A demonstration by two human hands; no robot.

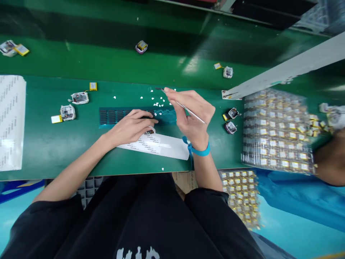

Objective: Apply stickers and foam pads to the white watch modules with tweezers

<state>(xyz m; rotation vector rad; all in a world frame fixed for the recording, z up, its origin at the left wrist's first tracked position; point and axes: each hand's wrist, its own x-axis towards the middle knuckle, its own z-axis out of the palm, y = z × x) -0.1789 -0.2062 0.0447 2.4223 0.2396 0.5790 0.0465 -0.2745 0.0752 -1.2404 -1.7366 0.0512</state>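
My right hand point(194, 109) is closed around a pair of metal tweezers point(198, 118). A small dark strip point(158, 88) shows at their tips, above the green mat. My left hand point(132, 126) is curled over a small white-cased electronic device point(151, 130), mostly hidden under the fingers. Under and beside this hand lies a teal sheet point(104, 126) with rows of black strips, partly bare at its right end. A white printed backing sheet point(169, 146) lies just in front of it. Several tiny white scraps point(157, 104) are scattered beyond the sheet.
Opened devices with yellow batteries lie at left point(67, 112), at the back point(141, 46) and at right point(230, 127). Stacked clear trays point(275, 129) of batteries stand at right, beside a white upright post point(285, 66). A co-worker's arm point(330, 158) is at far right.
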